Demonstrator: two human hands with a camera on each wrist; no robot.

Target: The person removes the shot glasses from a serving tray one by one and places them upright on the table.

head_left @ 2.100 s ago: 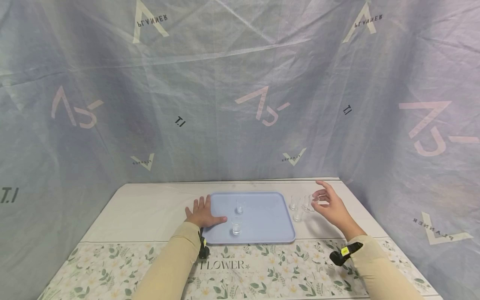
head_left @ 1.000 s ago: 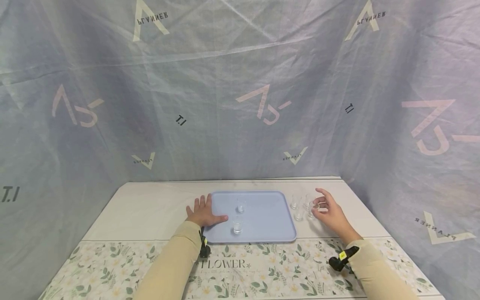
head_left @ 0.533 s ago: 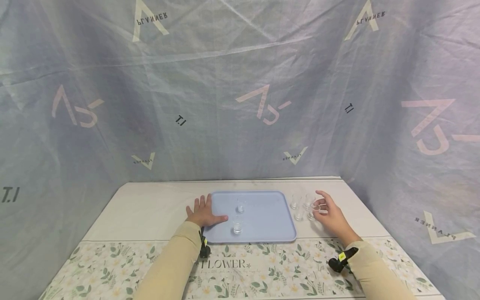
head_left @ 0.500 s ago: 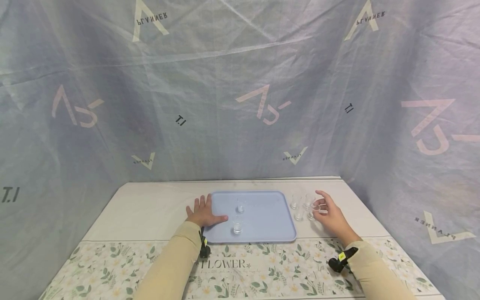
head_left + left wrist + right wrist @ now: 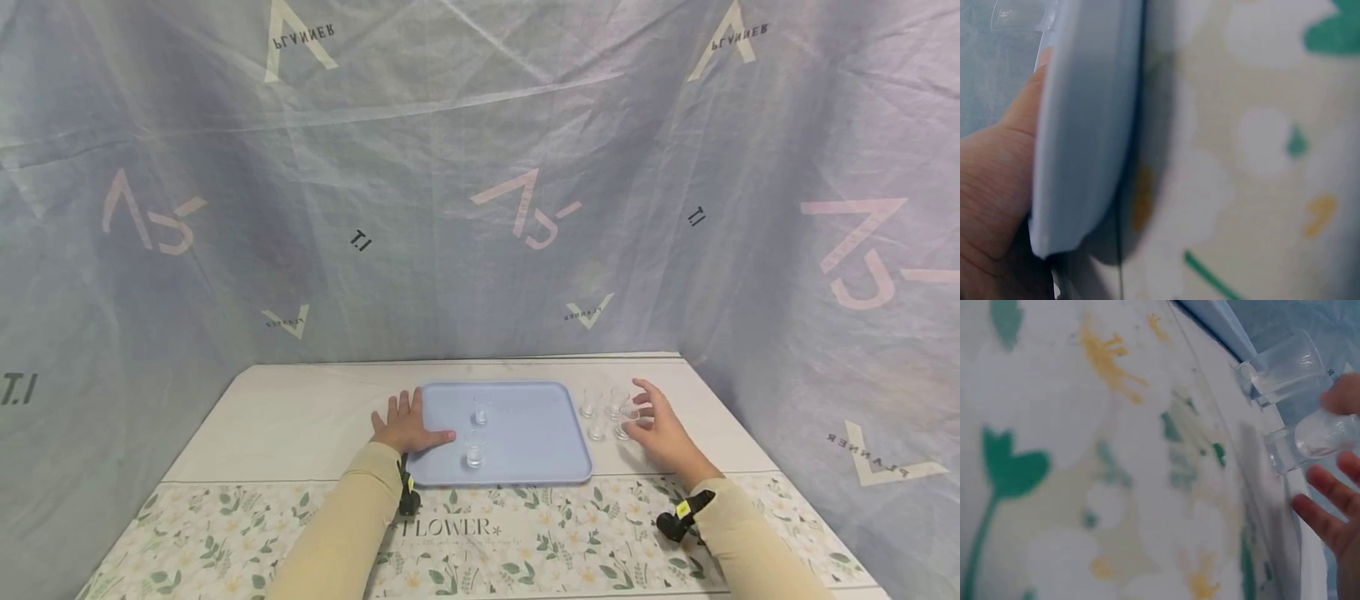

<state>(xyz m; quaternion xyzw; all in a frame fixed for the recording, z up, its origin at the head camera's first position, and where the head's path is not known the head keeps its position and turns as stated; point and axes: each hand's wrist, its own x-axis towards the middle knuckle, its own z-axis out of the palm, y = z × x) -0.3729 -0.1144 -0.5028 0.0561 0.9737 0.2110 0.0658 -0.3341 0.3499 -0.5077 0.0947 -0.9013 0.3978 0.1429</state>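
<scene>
My left hand lies with fingers spread on the left edge of a light blue tray, its thumb over the tray's inside. Two small clear shot glasses stand on the tray, a nearer glass and a farther glass. To the tray's right, my right hand is around a shot glass standing on the table. Its thumb and fingers are parted on either side of that glass; whether they touch it is hard to tell. Another glass stands beside it in the right wrist view.
Other shot glasses cluster between the tray and my right hand: a back-left glass, a front-left glass and a back-right glass. A floral cloth covers the table's front. Grey curtain hangs behind and at both sides.
The right hand has brought its shot glass down onto the table, nearer the front beside the other glasses. Its fingers have just parted slightly. The left hand and tray stay put.
</scene>
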